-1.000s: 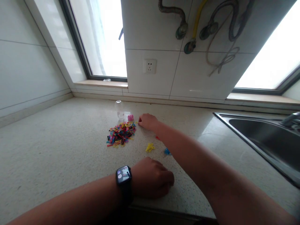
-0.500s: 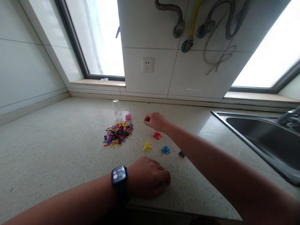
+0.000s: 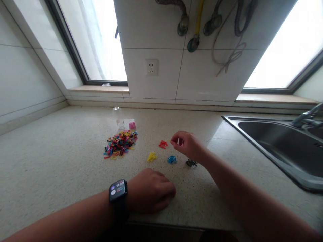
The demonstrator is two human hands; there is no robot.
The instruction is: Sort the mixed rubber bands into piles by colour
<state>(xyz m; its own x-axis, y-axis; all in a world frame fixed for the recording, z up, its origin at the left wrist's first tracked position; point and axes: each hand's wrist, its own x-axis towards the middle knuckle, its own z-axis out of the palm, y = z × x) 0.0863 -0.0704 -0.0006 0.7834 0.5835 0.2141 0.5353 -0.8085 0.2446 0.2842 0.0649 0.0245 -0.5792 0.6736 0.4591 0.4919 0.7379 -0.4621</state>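
Note:
My right hand (image 3: 185, 143) is above the counter, right of a small red pile of rubber bands (image 3: 163, 144). Its thumb and fingertips pinch a thin yellow rubber band (image 3: 168, 140), which sticks out to the left. My left hand (image 3: 152, 191), below a watch, rests curled near the counter's front edge; its palm side is hidden, so whether anything is inside cannot be seen. Between the hands lie a yellow pile (image 3: 151, 156), a blue pile (image 3: 172, 159) and a dark pile (image 3: 191, 163). A large mixed heap of coloured bands (image 3: 120, 144) spreads out at left.
Behind the heap stand a clear plastic jar (image 3: 118, 118) and a pink piece (image 3: 132, 125), perhaps its cap. A steel sink (image 3: 267, 148) with a tap (image 3: 306, 116) is set into the counter at right. The tiled wall (image 3: 148, 87) bounds the back.
My right hand has moved right and towards me with the yellow band, from beyond the red pile to its right side. The dark pile shows more fully. The view has shifted slightly.

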